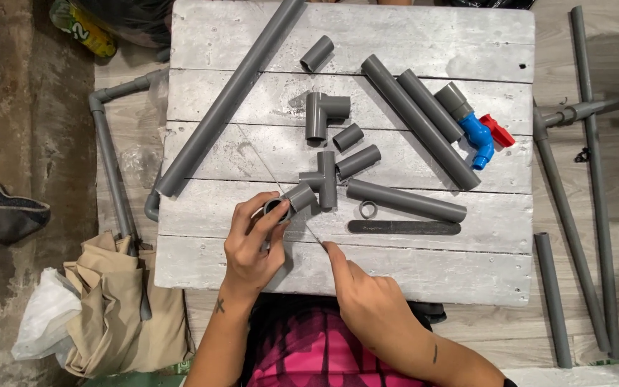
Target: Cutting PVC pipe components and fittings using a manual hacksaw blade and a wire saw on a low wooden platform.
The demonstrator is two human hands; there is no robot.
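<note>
White-painted plank table, worn, seen from above, on a wood floor; bare concrete strip at far left. Yellow-green printed package at top left beside the table corner, partly cut off. Beige cloth and white plastic bag heaped at lower left. Loose grey pipes on floor at right.

On table: long grey pipe lying diagonally, grey elbow fitting, several short grey stubs, two medium pipes side by side, blue valve with red handle at right, dark flat file, small grey ring.

Left hand curled around short grey pipe piece, thumb and fingers closed on its open end; piece pushed into grey tee fitting near table middle, front half. Dull grey plastic, round dark bore visible.

Right hand mostly flat, index finger out, pinching thin clear strip running diagonally across the planks; grip itself hard to tell.
</note>
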